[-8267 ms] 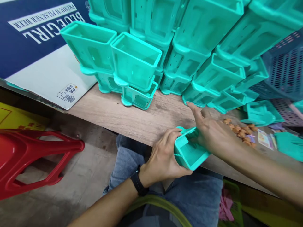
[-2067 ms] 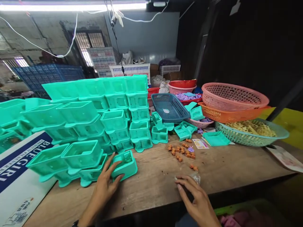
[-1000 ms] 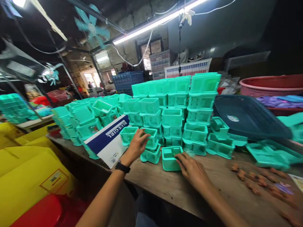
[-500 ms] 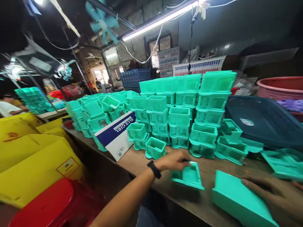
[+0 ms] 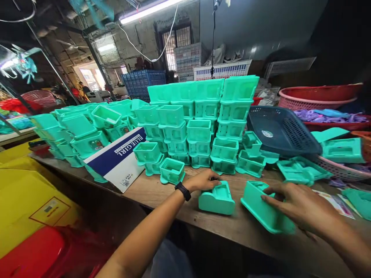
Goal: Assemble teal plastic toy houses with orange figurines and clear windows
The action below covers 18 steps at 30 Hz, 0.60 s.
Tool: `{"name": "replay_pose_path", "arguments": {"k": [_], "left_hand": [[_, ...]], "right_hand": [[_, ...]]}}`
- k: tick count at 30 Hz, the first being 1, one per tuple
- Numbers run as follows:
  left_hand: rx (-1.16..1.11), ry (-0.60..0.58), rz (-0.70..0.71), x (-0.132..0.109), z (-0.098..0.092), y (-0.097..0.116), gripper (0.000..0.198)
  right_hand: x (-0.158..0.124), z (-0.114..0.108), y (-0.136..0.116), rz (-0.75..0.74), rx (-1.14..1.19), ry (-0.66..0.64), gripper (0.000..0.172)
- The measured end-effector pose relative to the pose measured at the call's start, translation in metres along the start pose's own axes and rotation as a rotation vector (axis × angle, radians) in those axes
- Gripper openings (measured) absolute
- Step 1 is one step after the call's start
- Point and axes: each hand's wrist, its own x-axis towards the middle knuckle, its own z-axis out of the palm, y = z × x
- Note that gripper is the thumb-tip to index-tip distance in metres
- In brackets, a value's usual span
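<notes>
My left hand (image 5: 204,180), with a black watch on the wrist, is closed on the back edge of a green plastic box (image 5: 216,203). That box stands on the wooden table near its front edge, its flat rounded side facing me. To the right, my right hand (image 5: 300,200) grips a second green plastic box (image 5: 257,206), which is tilted with its solid side toward me. Its lower right end is blurred, and the fingertips are partly hidden. Just left of my left hand sits a small open green box (image 5: 172,171) on the tabletop.
Stacked green boxes (image 5: 199,137) line the back of the table (image 5: 185,200). A BLUE GIRL carton piece (image 5: 118,158) leans at left. Behind my right hand are a dark blue basket (image 5: 285,133) and loose green parts (image 5: 301,172). A red stool (image 5: 34,251) and yellow sacks (image 5: 29,197) stand at left.
The view has swung right. The box at my left hand has turned so its flat side faces me. My right hand has brought its box closer to the left one and tipped it up.
</notes>
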Motion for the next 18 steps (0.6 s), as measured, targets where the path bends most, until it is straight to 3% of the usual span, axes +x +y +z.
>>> {"name": "replay_pose_path", "arguments": {"k": [4,8,10,13,18], "left_hand": [[0.014,0.027,-0.02,-0.003,-0.003,0.003,0.024],[0.013,0.1,-0.005,-0.013,-0.008,0.01,0.025],[0.006,0.151,0.008,-0.024,-0.009,0.013,0.027],[-0.007,0.22,0.012,-0.041,-0.009,0.016,0.03],[-0.01,0.268,-0.009,-0.056,-0.005,0.018,0.029]], "right_hand": [[0.008,0.003,-0.047,0.02,-0.178,-0.216,0.028],[0.015,-0.006,-0.072,-0.161,0.122,-0.311,0.038],[0.012,-0.015,-0.065,-0.187,0.268,-0.289,0.046],[0.0,-0.023,-0.038,-0.169,0.259,-0.227,0.047],[-0.014,-0.007,-0.004,-0.284,0.15,-0.358,0.033]]}}
